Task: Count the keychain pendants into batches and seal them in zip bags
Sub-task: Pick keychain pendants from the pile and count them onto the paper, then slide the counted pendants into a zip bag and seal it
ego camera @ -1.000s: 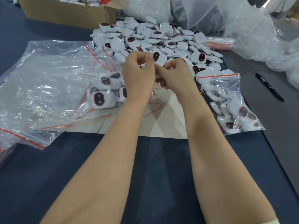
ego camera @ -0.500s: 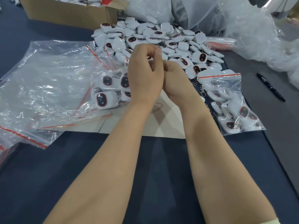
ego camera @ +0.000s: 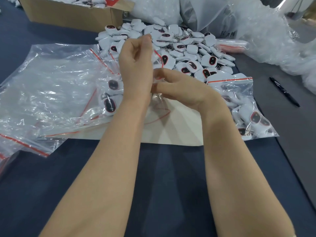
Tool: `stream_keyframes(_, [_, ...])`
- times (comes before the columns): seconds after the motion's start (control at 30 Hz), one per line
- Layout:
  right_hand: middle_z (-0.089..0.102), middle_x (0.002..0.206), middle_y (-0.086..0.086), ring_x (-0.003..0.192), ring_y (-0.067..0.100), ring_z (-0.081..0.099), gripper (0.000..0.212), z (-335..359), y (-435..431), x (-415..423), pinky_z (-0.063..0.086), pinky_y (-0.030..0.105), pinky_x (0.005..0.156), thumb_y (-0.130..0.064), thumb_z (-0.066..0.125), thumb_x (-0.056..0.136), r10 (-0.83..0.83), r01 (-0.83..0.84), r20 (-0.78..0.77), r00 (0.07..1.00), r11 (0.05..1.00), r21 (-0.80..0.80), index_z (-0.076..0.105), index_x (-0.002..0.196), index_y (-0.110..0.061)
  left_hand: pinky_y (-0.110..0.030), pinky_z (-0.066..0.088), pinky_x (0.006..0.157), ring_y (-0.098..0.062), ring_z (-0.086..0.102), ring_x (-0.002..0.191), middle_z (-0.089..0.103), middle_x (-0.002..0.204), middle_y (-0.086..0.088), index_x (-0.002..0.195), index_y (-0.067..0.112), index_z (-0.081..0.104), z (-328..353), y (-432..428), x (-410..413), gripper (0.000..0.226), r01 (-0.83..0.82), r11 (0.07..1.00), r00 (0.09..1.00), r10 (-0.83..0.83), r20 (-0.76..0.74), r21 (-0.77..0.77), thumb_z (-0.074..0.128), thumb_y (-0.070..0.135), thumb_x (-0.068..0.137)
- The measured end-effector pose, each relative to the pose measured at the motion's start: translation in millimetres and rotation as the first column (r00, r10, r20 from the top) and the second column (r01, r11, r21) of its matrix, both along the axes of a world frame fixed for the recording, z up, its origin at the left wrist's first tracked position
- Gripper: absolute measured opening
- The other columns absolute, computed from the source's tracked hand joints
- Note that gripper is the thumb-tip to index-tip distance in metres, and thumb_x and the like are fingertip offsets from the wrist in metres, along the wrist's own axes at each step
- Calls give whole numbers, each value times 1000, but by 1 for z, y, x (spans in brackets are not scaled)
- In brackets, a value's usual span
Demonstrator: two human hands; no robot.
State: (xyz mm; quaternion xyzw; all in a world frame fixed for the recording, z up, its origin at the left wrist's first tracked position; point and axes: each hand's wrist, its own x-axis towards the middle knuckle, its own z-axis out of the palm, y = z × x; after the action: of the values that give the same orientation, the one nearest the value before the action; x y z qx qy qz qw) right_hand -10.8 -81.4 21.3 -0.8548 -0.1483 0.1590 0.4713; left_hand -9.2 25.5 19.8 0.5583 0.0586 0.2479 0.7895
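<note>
The person's left hand (ego camera: pixel 135 65) is raised above the middle of the dark blue table surface (ego camera: pixel 153 177). Its thumb and fingertips are pinched on the top edge of a clear plastic zip bag with a red seal strip (ego camera: pixel 158 59). The right hand (ego camera: pixel 184 89) sits lower and just to the right, almost touching the left wrist. Its fingers are curled and grasp the same bag's plastic. The red strip runs slanting between the two hands.

Just left of the left wrist, a few white rounded keychain pendants with dark red-rimmed faces (ego camera: pixel 110 104) lie inside clear plastic. It is hard to tell whether that plastic belongs to the held bag.

Beyond the hands, on the far side, lies a large loose heap of the same white pendants (ego camera: pixel 184 47). To the right of the hands, a filled and closed zip bag of pendants (ego camera: pixel 242 103) rests on the table, partly over a sheet of white paper (ego camera: pixel 176 127) that lies under the hands.

A spread of empty clear zip bags (ego camera: pixel 51 91) covers the left side. A brown cardboard box (ego camera: pixel 68 12) stands at the far left. Crumpled clear plastic wrap (ego camera: pixel 265 31) fills the far right, and a black marker pen (ego camera: pixel 283 93) lies on the grey surface at the right.
</note>
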Motion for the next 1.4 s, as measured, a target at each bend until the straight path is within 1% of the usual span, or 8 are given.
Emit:
stream_keyframes(0.17, [57,66,-11,70,9,53,14,-1,9,2,50,39,84,-17,68,85,-180,158,194,964,979,126,61,74,-14,-11,44,78,5,60,79,64,86,6,81,10,55,7,4,-4,13,-40,999,995,37,93,28,55,9,94])
stream_keyframes(0.27, [63,80,8,77,23,57,26,-3,16,4,50,55,92,-17,60,92,-304,240,119,945,895,377,57,83,7,-14,45,81,0,58,82,61,85,7,86,9,57,4,7,-6,11,-185,969,979,167,118,164,52,10,95])
stream_keyframes(0.37, [70,79,7,68,18,66,21,0,11,4,58,42,76,-12,52,97,-356,278,-18,934,696,662,59,79,-5,-11,43,75,-3,54,82,57,85,9,89,13,57,-1,13,-8,8,-278,908,961,261,95,315,53,17,94])
stream_keyframes(0.5, [70,76,10,68,19,68,25,4,-6,10,56,28,63,-7,50,96,-291,325,-226,930,355,877,62,75,-4,-15,45,84,-8,58,91,63,99,5,102,12,61,-7,14,-9,34,118,884,987,-52,-154,453,53,44,93])
stream_keyframes(0.7, [69,91,15,87,26,67,22,3,-25,12,49,41,99,-15,54,93,-215,415,-385,898,120,902,66,93,3,-29,48,87,-5,67,85,72,94,9,106,19,65,-13,9,-17,54,626,588,780,-471,-413,512,53,65,79])
stream_keyframes(0.9, [72,101,12,89,22,71,21,-12,-32,26,56,35,84,-24,55,97,-404,534,-408,819,273,800,62,104,-6,-31,54,86,-7,70,86,74,89,8,97,23,69,-23,9,-11,32,632,641,774,-493,-397,435,71,48,77])
stream_keyframes(1.13, [75,98,7,93,25,71,40,-29,-30,26,52,43,92,-54,66,81,-401,487,-279,872,765,422,73,96,-17,-24,55,65,-10,69,72,73,81,2,93,15,68,-30,4,-5,15,501,852,835,-428,-345,155,74,19,79])
stream_keyframes(1.4, [73,86,10,87,28,67,20,-31,-22,22,53,47,93,-18,63,89,-297,404,-277,914,597,693,75,74,-14,-34,48,90,-12,62,96,66,107,6,101,19,64,-23,5,0,51,477,853,841,-371,-394,215,60,64,78])
